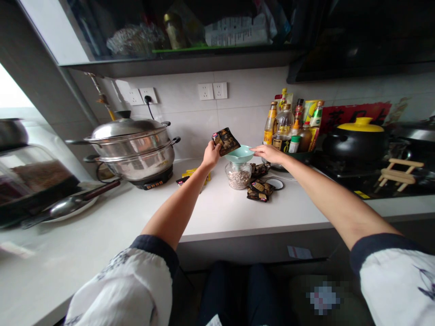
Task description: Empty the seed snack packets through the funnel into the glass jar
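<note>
A black snack packet [225,141] is pinched in my left hand [211,154], tilted with its right end over the mint-green funnel [242,155]. My right hand [269,153] grips the funnel's right rim with the fingertips. The funnel sits in the mouth of a clear jar [239,175], which holds small pale brown pieces, too small to name. More black packets [260,189] lie on the counter just right of the jar, beside a round lid [274,183]. Whether anything is coming out of the held packet cannot be seen.
A steel steamer pot [136,151] stands on a hot plate at left, near a ladle [68,206] on a plate. Yellow packs [204,175] lie behind my left forearm. Sauce bottles [285,122], a black pot [355,142] and a wooden rack [399,174] are at right.
</note>
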The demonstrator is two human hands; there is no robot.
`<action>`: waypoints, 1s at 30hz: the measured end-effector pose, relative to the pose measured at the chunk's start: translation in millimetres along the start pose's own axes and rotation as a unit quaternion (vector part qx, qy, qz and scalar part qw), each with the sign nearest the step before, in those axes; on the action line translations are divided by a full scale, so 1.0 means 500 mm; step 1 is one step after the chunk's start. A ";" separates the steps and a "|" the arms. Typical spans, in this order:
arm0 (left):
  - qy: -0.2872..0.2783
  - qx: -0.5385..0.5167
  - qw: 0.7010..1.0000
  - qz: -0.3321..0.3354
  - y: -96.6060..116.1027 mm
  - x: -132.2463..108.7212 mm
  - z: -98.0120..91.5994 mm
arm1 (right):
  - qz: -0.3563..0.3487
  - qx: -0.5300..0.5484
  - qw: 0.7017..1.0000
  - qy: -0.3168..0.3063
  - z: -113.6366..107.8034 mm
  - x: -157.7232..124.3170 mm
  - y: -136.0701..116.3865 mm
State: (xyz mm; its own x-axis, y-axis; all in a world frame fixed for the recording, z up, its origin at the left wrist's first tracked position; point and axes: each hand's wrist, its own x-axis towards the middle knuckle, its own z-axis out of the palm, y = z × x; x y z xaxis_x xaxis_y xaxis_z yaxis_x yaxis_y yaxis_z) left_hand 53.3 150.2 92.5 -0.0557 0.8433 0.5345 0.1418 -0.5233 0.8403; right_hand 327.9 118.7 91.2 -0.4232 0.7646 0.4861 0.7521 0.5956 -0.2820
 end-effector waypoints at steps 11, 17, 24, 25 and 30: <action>0.000 0.083 0.996 -0.007 0.048 -0.027 -0.005 | -0.015 -0.182 0.983 -0.009 0.005 0.005 0.001; 0.004 0.080 0.997 -0.005 0.073 -0.040 -0.006 | 0.011 -0.186 0.982 -0.014 0.004 -0.007 -0.018; -0.007 -0.027 0.999 -0.025 0.080 -0.043 0.011 | 0.041 -0.010 0.988 0.152 -0.006 -0.003 -0.064; -0.010 -0.046 0.999 -0.027 0.083 -0.043 0.015 | 0.067 0.051 0.980 0.181 -0.007 0.002 -0.078; -0.028 -0.113 0.993 0.000 0.098 -0.041 0.044 | 0.199 0.428 0.852 0.226 0.000 0.026 -0.160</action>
State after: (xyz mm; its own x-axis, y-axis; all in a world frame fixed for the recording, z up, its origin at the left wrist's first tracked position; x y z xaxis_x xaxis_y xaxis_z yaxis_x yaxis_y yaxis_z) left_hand 83.3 110.0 120.6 0.0008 0.8459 0.5333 -0.0849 -0.5313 0.8429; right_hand 262.1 81.2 120.0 0.1617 0.8904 0.4255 0.0644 0.4207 -0.9049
